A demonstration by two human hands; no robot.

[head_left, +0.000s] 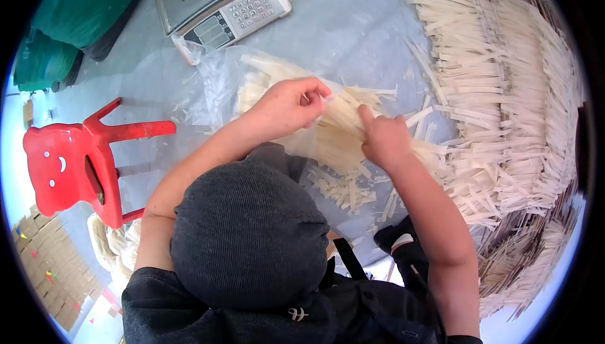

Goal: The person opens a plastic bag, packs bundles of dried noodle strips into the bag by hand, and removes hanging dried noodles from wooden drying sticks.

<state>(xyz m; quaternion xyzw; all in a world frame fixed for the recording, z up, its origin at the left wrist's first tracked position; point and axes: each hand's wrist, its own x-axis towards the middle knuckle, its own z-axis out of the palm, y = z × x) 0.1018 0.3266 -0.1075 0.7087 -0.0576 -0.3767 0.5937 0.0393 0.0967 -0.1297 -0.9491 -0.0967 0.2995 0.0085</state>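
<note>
Pinched in my left hand [296,104] is the edge of a clear plastic bag [214,88]. The bag lies on the grey surface with pale, flat dried noodles [343,120] partly inside it. On the right side of this bundle is my right hand [386,137]. Its index finger stretches along the strips and its other fingers are curled round them, with the fingertips partly hidden. Broken noodle pieces [345,191] are scattered just below the bundle.
A digital scale [246,13] stands at the top. Long stacks of dried noodles [504,104] fill the right side. A red plastic chair [75,167] is at the left, with green sacks [75,10] above it. My cap-covered head [249,237] fills the lower middle.
</note>
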